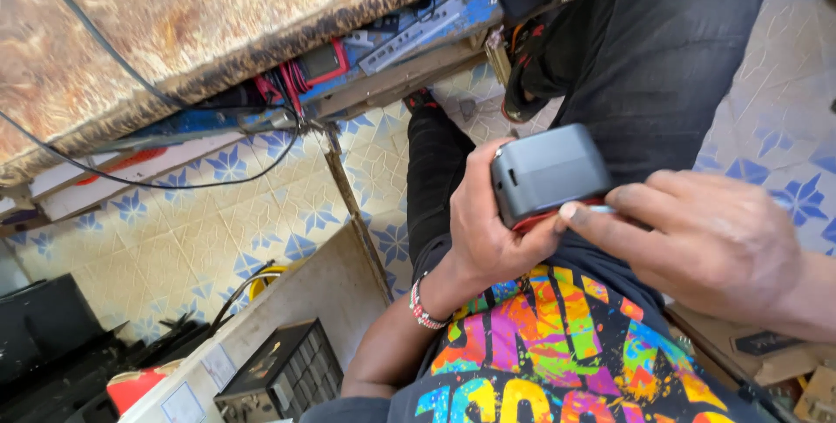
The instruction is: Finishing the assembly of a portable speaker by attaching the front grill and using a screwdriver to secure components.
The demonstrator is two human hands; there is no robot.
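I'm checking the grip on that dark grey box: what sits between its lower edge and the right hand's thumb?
In the head view, a thin red strip lies along the dark grey box, where the right hand presses its thumb; the left hand cups the box.

under the scorched wooden bench i see a small red-framed meter with a dark rectangular screen [322, 63], tucked among red wires; the screen looks unlit. beside it, to the right, a long pale grey strip label with small dark marks [409, 33] runs slanted along a blue metal case. at the bottom left, a red and white packet [139, 386] lies partly hidden behind a pale board, and on that board sits a small white square label [184, 406]. at the far bottom right, a flat brown cardboard piece [788, 364] lies near a dark strip; i cannot tell whether it is a box.
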